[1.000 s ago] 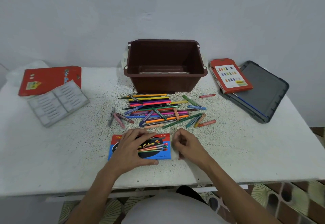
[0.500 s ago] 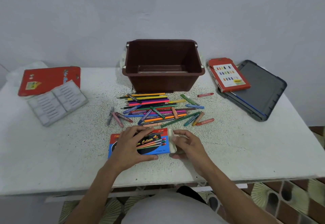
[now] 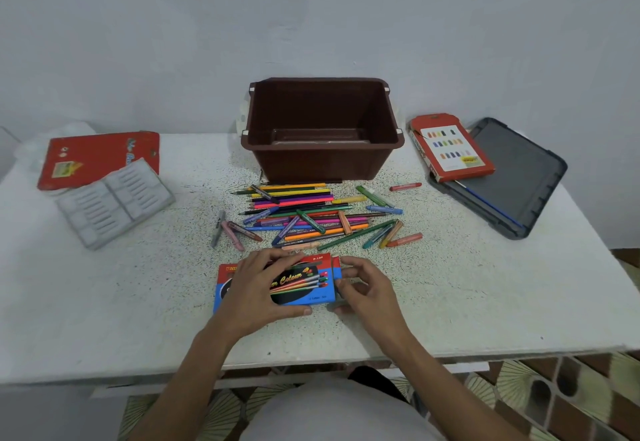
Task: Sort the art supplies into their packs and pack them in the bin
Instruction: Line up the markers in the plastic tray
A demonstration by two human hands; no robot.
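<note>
White speckled table [image 3: 450, 302] is being viewed from above, with a pale wall [image 3: 311, 7] rising behind it. Near its front edge a red and blue box [image 3: 311, 288] of coloured pencils is being held flat on the surface. It is being clamped by the left hand [image 3: 258, 288], with the fingers curled over the far edge and the thumb pressed against the near edge. Its right end is being pinched by the right hand [image 3: 367, 288], with thumb and forefinger closed on the small flap [image 3: 336, 264] there.

Just beyond the box, a loose pile [image 3: 311, 212] of coloured pencils and crayons is being shown spread across the middle of the table, apart from both hands. Behind the pile, a brown bin [image 3: 322, 160] is being shown standing upright close to the wall. To the right of the bin, a red pack [image 3: 453, 149] printed with colour swatches is being supported partly by a dark grey lid [image 3: 512, 170]. At the far left, a second red pack [image 3: 100, 153] is being overlapped by a grey moulded tray [image 3: 114, 201] with rows of slots.
</note>
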